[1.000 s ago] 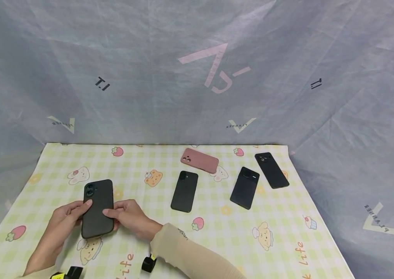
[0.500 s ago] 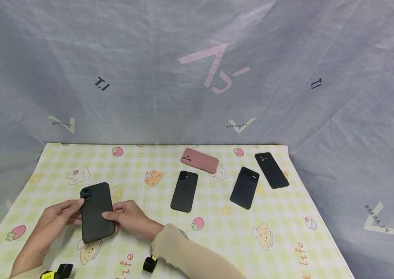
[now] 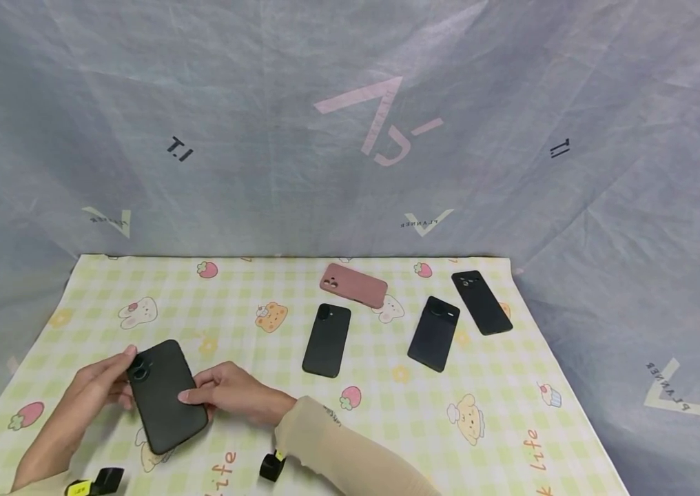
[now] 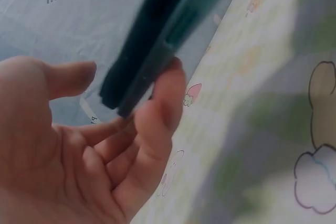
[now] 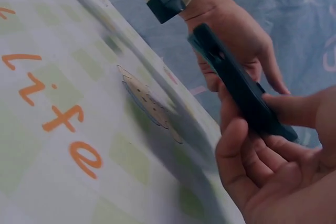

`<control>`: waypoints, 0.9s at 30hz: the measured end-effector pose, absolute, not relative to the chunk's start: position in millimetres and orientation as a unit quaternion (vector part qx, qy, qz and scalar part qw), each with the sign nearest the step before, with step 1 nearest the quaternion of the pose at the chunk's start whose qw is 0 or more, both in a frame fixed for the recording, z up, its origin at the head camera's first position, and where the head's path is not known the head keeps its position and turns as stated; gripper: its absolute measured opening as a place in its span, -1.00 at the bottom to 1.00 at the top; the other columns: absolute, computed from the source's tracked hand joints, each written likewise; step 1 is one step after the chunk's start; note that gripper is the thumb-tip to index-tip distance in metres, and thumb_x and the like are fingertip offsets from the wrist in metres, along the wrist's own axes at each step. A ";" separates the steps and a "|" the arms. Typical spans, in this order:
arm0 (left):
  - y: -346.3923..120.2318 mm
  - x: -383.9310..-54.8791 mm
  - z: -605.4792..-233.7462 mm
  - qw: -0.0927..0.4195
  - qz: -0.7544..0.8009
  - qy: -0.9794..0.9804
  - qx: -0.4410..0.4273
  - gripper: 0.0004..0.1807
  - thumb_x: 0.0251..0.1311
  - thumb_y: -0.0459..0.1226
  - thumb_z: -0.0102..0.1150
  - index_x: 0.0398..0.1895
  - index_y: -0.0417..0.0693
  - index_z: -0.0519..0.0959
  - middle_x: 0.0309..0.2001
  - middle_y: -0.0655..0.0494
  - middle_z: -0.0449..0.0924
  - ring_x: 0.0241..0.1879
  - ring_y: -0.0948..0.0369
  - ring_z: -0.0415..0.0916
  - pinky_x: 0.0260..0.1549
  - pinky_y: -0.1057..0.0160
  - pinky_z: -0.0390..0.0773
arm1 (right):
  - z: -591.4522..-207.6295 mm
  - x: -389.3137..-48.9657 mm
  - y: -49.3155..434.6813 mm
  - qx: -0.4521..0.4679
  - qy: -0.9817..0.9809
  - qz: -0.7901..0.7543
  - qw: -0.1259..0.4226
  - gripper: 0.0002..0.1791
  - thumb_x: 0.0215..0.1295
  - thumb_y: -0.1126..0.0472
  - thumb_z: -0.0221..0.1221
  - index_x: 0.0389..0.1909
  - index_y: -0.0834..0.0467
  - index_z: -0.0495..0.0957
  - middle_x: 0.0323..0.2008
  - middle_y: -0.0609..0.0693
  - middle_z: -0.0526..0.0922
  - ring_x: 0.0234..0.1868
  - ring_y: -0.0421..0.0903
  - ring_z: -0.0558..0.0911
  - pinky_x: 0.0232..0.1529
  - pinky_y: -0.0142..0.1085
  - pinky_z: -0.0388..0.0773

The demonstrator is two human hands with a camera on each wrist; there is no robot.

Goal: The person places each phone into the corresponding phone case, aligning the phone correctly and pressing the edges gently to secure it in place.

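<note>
Right hand point(image 3: 233, 394) extends from lower right, sleeved forearm point(image 3: 346, 444) slanting over surface point(image 3: 412, 427), thumb laid on back of dark phone point(image 3: 167, 403), fingers beneath; its grip clamped on phone's side edge; left hand point(image 3: 92, 387) beside phone's camera corner, fingers bent, index touching underside, thumb apart from phone in left wrist view, left grip loose; phone held raised off surface, back facing up, tilted, between both hands, camera end toward left fingers; black slab point(image 3: 326, 341) and pink slab point(image 3: 354, 286) on surface, well apart to right
</note>
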State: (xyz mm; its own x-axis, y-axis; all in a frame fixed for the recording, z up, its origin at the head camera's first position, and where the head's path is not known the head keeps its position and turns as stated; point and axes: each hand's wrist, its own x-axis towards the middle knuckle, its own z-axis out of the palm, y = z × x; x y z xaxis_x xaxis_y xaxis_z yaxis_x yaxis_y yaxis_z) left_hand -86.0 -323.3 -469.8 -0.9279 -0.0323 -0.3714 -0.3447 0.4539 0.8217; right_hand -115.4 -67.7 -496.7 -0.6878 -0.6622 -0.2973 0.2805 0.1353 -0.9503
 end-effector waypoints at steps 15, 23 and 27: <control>-320.1 -78.8 -479.8 0.121 0.512 0.847 -0.077 -0.27 0.74 0.06 -0.15 0.41 -0.53 0.42 -0.12 0.16 0.59 -0.45 0.07 0.55 -0.35 0.20 0.60 | -491.0 -125.5 -62.1 -0.182 0.667 -0.594 0.412 -0.78 0.50 0.20 0.33 -0.39 0.18 0.71 -0.53 -0.16 0.66 -0.54 -0.26 0.49 -0.45 -0.46 0.42; -320.1 -76.2 -484.6 0.092 0.531 0.839 -0.074 -0.29 0.73 0.02 -0.10 0.41 -0.55 0.42 -0.07 0.61 0.50 -0.35 0.15 0.57 -0.40 0.17 0.66 | -492.5 -125.2 -62.1 -0.172 0.670 -0.593 0.413 -0.77 0.51 0.16 0.32 -0.38 0.15 0.72 -0.55 -0.14 0.64 -0.54 -0.24 0.47 -0.42 -0.44 0.36; -320.1 -76.3 -484.5 0.089 0.531 0.839 -0.078 -0.29 0.73 0.03 -0.09 0.41 -0.53 0.44 -0.06 0.65 0.48 -0.33 0.17 0.57 -0.39 0.18 0.66 | -492.3 -126.0 -62.3 -0.170 0.663 -0.598 0.416 -0.79 0.52 0.15 0.32 -0.33 0.17 0.74 -0.52 -0.14 0.66 -0.52 -0.26 0.51 -0.39 -0.46 0.39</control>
